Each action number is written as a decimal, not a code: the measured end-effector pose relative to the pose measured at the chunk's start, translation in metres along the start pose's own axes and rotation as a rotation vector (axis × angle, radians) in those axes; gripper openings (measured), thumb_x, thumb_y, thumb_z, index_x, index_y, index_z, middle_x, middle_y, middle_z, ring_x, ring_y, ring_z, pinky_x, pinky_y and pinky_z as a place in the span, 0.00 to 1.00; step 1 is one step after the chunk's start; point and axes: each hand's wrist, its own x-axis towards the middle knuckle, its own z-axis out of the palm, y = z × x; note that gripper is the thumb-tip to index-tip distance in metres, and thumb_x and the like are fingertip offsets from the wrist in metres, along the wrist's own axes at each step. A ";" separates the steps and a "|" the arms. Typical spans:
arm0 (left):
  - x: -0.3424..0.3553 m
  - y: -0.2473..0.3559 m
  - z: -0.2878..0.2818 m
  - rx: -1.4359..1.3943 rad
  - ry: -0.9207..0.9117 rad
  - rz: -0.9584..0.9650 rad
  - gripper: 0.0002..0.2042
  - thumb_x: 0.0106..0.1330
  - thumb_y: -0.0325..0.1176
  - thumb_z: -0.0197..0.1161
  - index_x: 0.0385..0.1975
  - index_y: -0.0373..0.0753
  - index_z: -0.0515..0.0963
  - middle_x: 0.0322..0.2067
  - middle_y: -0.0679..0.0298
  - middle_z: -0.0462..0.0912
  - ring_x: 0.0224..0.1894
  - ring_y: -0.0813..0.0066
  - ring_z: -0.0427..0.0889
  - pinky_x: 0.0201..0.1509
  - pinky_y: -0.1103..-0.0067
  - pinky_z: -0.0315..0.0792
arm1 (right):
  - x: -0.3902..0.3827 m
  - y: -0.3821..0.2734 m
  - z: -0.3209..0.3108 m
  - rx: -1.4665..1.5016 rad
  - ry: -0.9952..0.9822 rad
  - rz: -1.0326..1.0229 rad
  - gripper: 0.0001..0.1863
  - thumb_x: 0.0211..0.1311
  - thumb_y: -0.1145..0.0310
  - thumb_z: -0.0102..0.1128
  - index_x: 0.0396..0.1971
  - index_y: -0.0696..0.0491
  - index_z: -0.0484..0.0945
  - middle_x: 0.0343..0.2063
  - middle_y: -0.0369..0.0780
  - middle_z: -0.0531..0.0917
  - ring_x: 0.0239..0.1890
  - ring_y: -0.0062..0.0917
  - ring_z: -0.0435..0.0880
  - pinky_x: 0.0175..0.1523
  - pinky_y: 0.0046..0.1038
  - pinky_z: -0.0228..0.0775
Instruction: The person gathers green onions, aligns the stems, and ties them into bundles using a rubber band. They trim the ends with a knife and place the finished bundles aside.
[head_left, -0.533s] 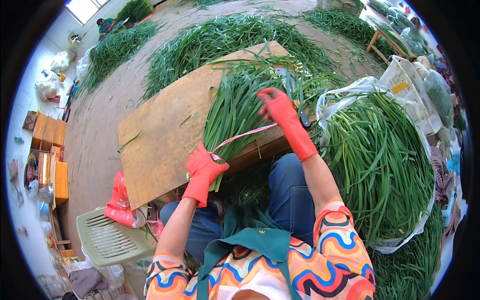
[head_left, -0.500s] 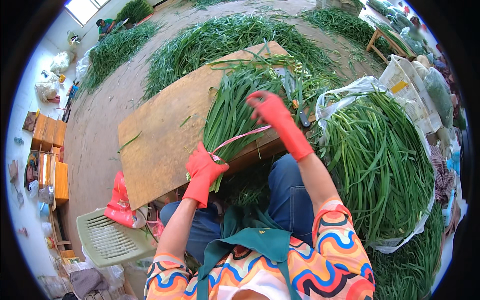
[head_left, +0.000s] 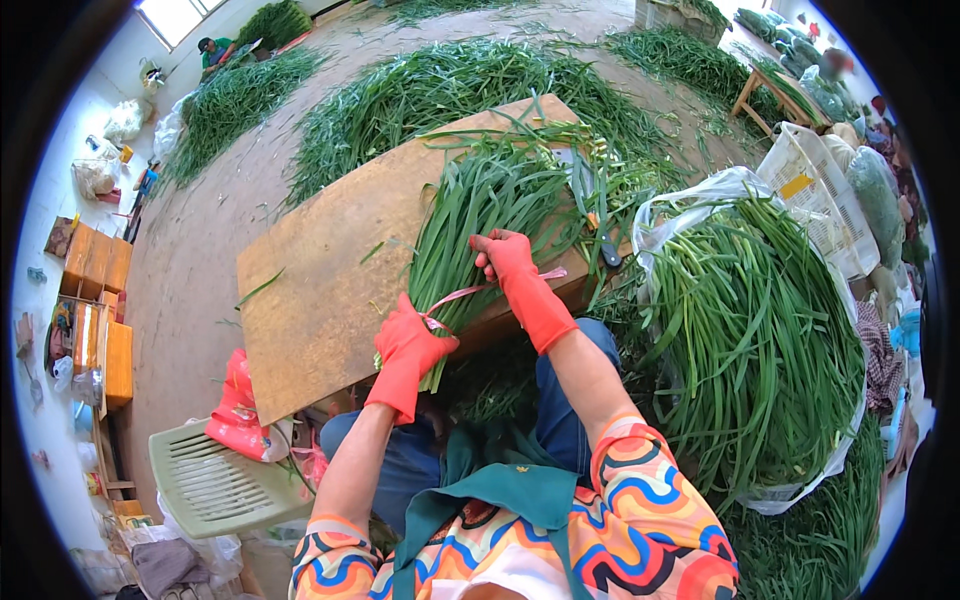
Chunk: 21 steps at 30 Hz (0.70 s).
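My left hand (head_left: 410,345), in a red rubber glove, is wrapped round the stem end of a bundle of garlic chives (head_left: 480,210) lying on a wooden board (head_left: 320,270). A pink plastic tie (head_left: 455,296) loops the bundle beside my left thumb and runs across to my right hand (head_left: 512,265), also red-gloved. The fingers of my right hand are curled and closed above the leaves, and the tie's loose end pokes out past the glove. Its exact hold on the tie is partly hidden. Right of the bundle lies a knife with a black handle (head_left: 609,251).
On my right stands a large plastic-lined heap of chives (head_left: 760,330), with a white crate (head_left: 815,190) behind it. More chives (head_left: 450,90) cover the floor beyond the board. A pale green plastic chair (head_left: 215,480) is at left. Another person (head_left: 213,52) sits far left.
My right hand has come lower and leftward, closer to the bundle, with its fingers now more curled. My left hand keeps its grip on the stems.
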 end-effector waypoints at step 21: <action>-0.013 0.016 0.007 0.095 0.072 0.011 0.54 0.31 0.50 0.70 0.60 0.32 0.49 0.41 0.51 0.72 0.43 0.57 0.73 0.43 0.69 0.69 | 0.090 -0.079 -0.067 -0.715 0.268 -0.521 0.17 0.55 0.58 0.48 0.40 0.52 0.76 0.36 0.46 0.80 0.40 0.35 0.78 0.45 0.36 0.69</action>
